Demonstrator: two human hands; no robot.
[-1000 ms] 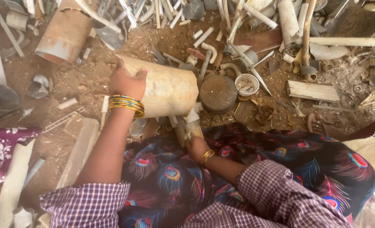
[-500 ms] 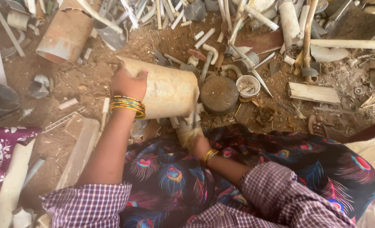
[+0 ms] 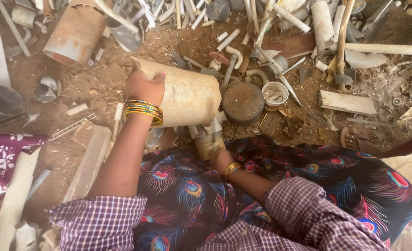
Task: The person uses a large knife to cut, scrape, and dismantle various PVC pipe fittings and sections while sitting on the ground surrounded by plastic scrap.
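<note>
- Big cream pipe section (image 3: 183, 95) lies on its side on the dirt floor (image 3: 99, 88), just ahead of my lap.
- Long axis runs roughly 10-to-4 o'clock; the open end I can see faces 4, toward the round rusty lid (image 3: 242, 102) it nearly touches.
- My left hand (image 3: 144, 86) is clamped over the 10 o'clock end, palm on the wall, bangles at the wrist.
- My right hand (image 3: 209, 145) is under the pipe's near edge, closed around a small pale fitting (image 3: 206, 130); fingers mostly hidden.
- Step, as I read it: steadying the pipe while working the fitting at its lower rim.
- Next move needs the left hand's pressure firm so the pipe doesn't roll, plus a clean pull or twist from the right.
- Around: white cup (image 3: 274, 93) at 3 o'clock, rusty drum (image 3: 73, 35) at 11, scrap pipe offcuts (image 3: 261, 28) across 12.
</note>
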